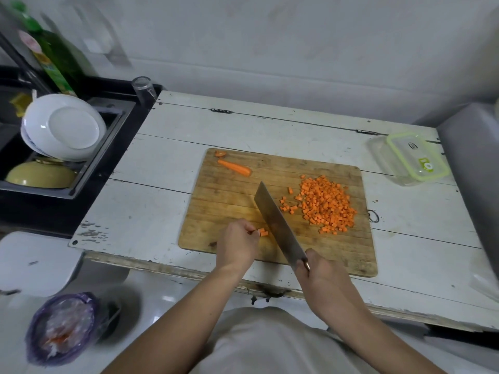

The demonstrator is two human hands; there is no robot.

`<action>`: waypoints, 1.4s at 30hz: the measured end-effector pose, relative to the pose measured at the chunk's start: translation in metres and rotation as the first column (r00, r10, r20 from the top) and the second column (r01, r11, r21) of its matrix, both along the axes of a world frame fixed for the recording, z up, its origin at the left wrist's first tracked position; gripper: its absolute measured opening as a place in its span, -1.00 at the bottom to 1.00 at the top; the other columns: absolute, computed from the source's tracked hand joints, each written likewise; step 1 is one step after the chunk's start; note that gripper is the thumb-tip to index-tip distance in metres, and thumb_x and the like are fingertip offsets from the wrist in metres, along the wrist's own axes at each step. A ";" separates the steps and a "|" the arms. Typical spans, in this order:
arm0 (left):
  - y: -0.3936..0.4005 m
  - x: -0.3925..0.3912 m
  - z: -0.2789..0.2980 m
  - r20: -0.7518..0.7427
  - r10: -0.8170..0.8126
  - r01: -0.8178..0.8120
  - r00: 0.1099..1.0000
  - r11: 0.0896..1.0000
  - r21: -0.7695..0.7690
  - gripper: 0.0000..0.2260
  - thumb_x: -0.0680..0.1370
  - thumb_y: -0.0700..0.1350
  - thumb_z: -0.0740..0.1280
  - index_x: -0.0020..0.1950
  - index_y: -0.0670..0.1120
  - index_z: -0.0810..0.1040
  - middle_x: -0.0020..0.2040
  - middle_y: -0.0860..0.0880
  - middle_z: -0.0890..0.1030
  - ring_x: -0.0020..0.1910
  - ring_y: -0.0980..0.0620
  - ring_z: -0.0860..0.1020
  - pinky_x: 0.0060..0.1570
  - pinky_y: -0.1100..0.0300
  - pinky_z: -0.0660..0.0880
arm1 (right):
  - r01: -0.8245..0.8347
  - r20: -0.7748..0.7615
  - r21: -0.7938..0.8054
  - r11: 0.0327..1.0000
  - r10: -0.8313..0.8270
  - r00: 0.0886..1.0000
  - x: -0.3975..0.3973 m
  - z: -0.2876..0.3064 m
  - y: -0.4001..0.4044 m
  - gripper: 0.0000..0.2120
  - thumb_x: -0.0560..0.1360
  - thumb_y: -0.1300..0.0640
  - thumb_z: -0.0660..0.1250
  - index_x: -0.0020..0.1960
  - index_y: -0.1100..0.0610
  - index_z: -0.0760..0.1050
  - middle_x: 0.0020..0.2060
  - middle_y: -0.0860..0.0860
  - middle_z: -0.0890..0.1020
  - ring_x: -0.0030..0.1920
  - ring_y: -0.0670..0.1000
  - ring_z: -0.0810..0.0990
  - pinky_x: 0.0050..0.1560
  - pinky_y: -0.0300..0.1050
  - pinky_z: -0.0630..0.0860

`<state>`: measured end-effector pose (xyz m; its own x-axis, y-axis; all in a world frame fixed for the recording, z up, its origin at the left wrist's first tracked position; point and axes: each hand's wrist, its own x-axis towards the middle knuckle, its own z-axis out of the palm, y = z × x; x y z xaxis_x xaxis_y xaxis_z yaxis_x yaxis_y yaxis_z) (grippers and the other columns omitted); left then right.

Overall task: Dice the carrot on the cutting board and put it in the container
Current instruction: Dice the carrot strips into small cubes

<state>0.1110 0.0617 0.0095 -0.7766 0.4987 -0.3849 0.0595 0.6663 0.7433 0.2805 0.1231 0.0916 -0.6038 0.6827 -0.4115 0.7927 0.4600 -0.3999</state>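
Right hand grips the cleaver by its handle, blade angled over the cutting board. Left hand curled, pinching a few short carrot strips just beside the blade. Diced carrot pile lies on the board's right half. Uncut carrot piece at the far left corner. Lidded container on the white surface, far right, well apart from the board.

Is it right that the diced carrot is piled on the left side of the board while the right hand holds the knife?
Not quite. The head view shows the diced carrot piled on the right side of the board. The right hand does hold the knife.
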 end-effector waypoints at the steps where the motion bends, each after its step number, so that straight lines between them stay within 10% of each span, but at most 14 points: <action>1: 0.001 0.001 -0.001 -0.013 -0.010 0.010 1.000 1.000 -0.011 -0.83 0.60 -0.09 0.42 -0.19 0.07 0.60 -0.24 0.05 0.67 -0.30 0.00 0.68 -0.16 -0.03 0.68 | -0.004 0.001 -0.008 1.000 0.004 1.000 -0.001 -0.002 -0.001 -0.82 0.68 0.01 0.12 -0.07 0.03 0.33 -0.39 -0.05 0.45 -0.39 -0.05 0.42 -0.49 -0.19 0.19; 28: 0.006 -0.003 0.007 0.153 0.048 -0.053 0.987 0.998 0.023 -0.84 0.61 -0.17 0.39 -0.15 0.02 0.58 -0.25 -0.02 0.68 -0.41 -0.02 0.69 -0.23 -0.04 0.70 | -0.001 0.019 -0.020 1.000 0.001 1.000 -0.014 -0.015 -0.014 -0.80 0.68 0.01 0.11 -0.01 0.09 0.40 -0.22 0.06 0.60 -0.20 0.16 0.59 -0.30 0.01 0.44; 42: -0.006 -0.019 0.015 0.335 0.086 -0.113 0.938 0.992 0.063 -0.89 0.65 -0.19 0.34 -0.02 -0.11 0.66 -0.17 -0.10 0.68 -0.35 -0.04 0.68 -0.13 -0.06 0.70 | -0.042 -0.030 0.006 0.999 0.042 0.999 -0.013 -0.005 0.016 -0.82 0.68 -0.01 0.13 -0.07 0.02 0.35 -0.38 -0.09 0.45 -0.40 -0.10 0.41 -0.48 -0.23 0.23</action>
